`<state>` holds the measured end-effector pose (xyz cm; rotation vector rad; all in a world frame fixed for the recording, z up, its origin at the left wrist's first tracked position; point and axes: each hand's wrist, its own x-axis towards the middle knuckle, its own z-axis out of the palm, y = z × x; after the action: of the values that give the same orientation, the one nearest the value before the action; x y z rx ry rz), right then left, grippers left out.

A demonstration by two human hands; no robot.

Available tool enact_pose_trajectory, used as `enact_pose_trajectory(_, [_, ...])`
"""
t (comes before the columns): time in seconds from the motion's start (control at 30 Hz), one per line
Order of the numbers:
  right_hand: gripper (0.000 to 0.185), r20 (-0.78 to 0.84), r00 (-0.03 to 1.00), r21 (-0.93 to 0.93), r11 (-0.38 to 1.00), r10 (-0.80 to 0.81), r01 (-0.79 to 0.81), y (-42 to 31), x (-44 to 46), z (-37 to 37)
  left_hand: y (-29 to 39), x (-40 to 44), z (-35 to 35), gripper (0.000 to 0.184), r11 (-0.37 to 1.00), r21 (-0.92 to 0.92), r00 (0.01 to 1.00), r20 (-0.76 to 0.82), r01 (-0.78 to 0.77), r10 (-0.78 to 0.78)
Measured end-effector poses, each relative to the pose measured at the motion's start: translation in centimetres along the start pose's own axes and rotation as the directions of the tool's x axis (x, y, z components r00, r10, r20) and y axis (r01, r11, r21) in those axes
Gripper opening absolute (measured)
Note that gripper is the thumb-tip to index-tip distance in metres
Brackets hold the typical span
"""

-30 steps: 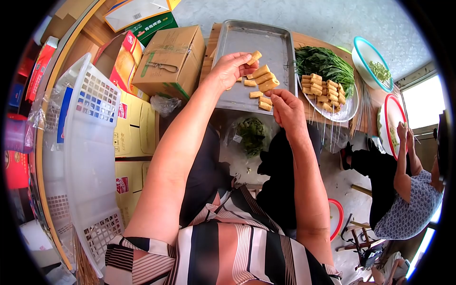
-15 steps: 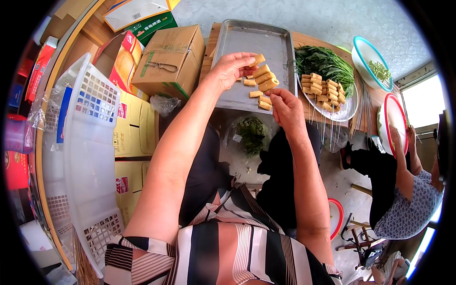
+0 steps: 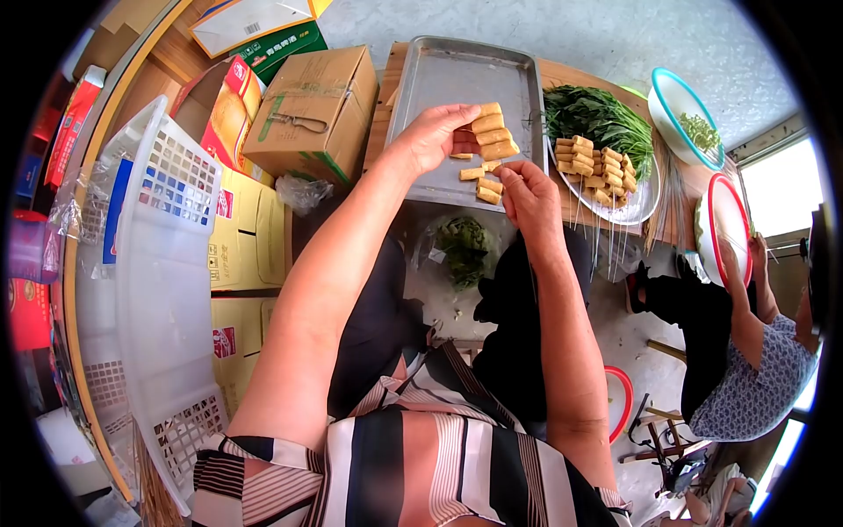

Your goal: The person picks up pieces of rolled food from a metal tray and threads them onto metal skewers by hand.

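Note:
My left hand grips a short row of golden tofu-skin rolls, pressed side by side over the tray. Just below the row, my right hand is closed in a pinch, apparently on the end of a thin skewer that is mostly hidden. On the metal tray beneath lie several loose rolls. To the right, a white plate carries a pile of skewered rolls, their sticks pointing toward me.
Leafy greens lie behind the plate, near a blue-rimmed basin. Bare skewers rest on the wooden table. Cardboard boxes and a white plastic basket stand left. Another person sits at right beside a red-rimmed basin.
The rolls have come closer together into an even row and shifted slightly up and right with my left hand. My right hand stays near the same place, with more gap below the row.

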<state>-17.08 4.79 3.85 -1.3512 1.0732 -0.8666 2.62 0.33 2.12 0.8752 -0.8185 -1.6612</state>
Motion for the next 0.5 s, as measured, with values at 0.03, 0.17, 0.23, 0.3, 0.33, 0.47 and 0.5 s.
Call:
enact_pose_trajectory(0.03, [0.015,0.0,1.0,0.012,1.0,-0.016,0.016,0.2,0.1,0.0,0.0,-0.2,0.5,0.035,1.0,0.0,1.0,0.001,0.0,0.0])
enact_pose_trajectory(0.17, [0.014,-0.01,0.999,0.047,0.998,-0.035,0.035,0.2,0.2,0.2,-0.1,-0.4,1.5,0.034,0.995,-0.069,0.995,-0.083,-0.068,0.062])
enact_pose_trajectory(0.23, [0.014,-0.014,0.999,0.046,0.998,-0.035,0.036,0.1,0.2,0.4,-0.3,-0.1,1.6,0.033,0.992,-0.07,0.99,-0.107,-0.102,0.094])
enact_pose_trajectory(0.3, [0.014,-0.019,0.999,0.046,0.998,-0.035,0.036,0.1,0.2,0.5,-0.5,0.1,1.7,0.034,0.988,0.006,0.974,-0.163,-0.155,0.154])
enact_pose_trajectory(0.33, [0.014,-0.015,0.999,0.068,0.997,-0.04,0.041,0.2,0.2,0.5,-0.5,0.1,1.8,0.034,0.988,0.005,0.975,-0.162,-0.156,0.154])
enact_pose_trajectory(0.47, [0.014,-0.024,0.999,0.078,0.996,-0.048,0.05,0.1,0.2,0.4,-0.4,0.0,1.9,0.033,0.987,0.018,0.973,-0.165,-0.158,0.159])
enact_pose_trajectory(0.5, [0.014,-0.025,0.999,0.077,0.996,-0.047,0.049,0.1,0.2,0.5,-0.3,-0.1,1.9,0.034,0.986,0.024,0.972,-0.166,-0.164,0.165])
